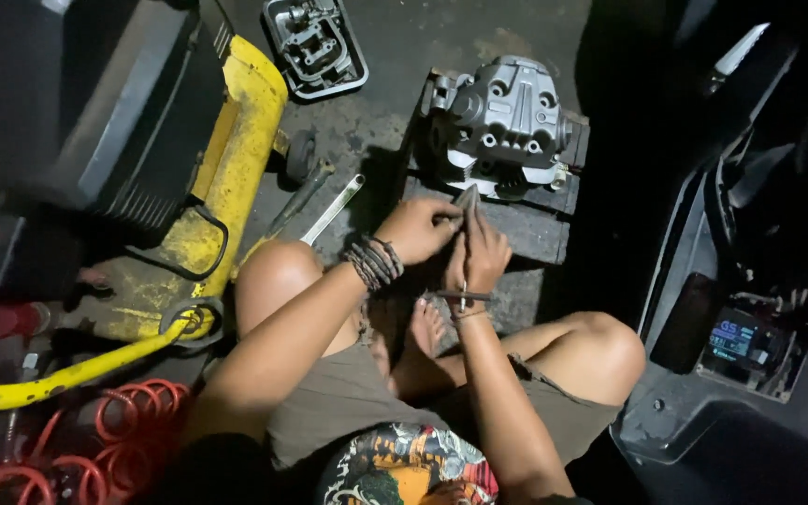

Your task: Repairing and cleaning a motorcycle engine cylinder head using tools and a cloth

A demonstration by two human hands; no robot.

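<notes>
I sit on the floor with both hands raised in front of me. My right hand (481,254) grips a thin metal tool (467,201) whose shaft runs down past my palm. My left hand (420,227), with dark cord bracelets on the wrist, pinches the tool's upper tip. Just beyond the hands a grey metal engine cylinder head (502,122) rests on a dark wooden pallet (535,229).
A yellow machine frame (236,159) and yellow hose (67,374) lie at left, with red coiled hose (123,430) below. A flat wrench (332,209) lies on the concrete near my left knee. A metal engine cover (315,47) sits at the top. A scooter body (750,318) stands at right.
</notes>
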